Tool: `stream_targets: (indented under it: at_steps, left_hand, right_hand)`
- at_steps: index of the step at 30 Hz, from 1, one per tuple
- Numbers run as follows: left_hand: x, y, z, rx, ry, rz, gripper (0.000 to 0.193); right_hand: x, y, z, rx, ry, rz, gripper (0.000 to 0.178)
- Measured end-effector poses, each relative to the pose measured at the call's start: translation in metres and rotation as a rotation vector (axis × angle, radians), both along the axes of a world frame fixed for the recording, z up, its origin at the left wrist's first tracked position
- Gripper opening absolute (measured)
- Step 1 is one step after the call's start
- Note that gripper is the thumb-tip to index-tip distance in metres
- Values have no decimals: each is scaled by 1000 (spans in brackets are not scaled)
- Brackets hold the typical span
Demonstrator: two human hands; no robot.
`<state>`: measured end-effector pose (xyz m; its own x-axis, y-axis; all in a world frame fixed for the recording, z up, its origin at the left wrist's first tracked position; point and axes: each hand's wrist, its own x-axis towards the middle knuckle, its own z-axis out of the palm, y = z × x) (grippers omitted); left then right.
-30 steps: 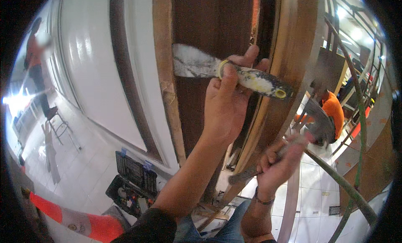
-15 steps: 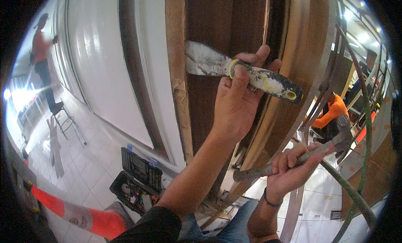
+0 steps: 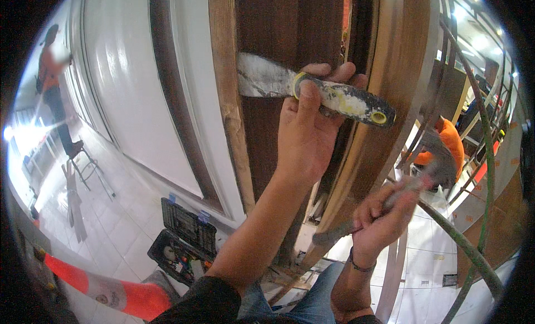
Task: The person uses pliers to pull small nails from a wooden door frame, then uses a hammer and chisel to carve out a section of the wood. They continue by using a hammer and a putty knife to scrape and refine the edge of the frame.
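My left hand (image 3: 312,120) is closed around the handle of a putty knife (image 3: 351,101), thumb on top near its yellow collar. The handle is black and yellow, smeared with white. Its worn, white-stained blade points left, and the tip meets the inner edge of a wooden door-frame strip (image 3: 225,84), beside a dark brown wood panel (image 3: 270,134). Lower on the right, my right hand (image 3: 382,215) grips a hammer (image 3: 404,196) by its shaft. The hammer's head end is up and right, blurred by motion.
An open black toolbox (image 3: 186,229) lies on the tiled floor near an orange-and-white traffic cone (image 3: 136,296). A co-worker (image 3: 53,84) stands on a stool (image 3: 86,168) at far left; another in orange (image 3: 448,143) crouches at right. Metal poles (image 3: 465,246) stand at right.
The hammer head has swung a little up and to the left with my right hand. The putty knife has shifted slightly left in view, its blade still at the wooden strip.
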<state>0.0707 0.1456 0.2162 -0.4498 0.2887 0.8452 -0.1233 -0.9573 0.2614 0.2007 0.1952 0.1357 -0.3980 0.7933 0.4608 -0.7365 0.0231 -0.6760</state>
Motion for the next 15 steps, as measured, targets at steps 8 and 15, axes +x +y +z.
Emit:
stream_targets:
  at_steps: [8,15]
  left_hand:
    - [4,1,4,41,-90,-29,40]
    - [15,-41,7,261,-94,-550,40]
  right_hand:
    - [-8,-1,9,32,-67,-47,37]
    - [-35,-15,-2,39,96,-124,27]
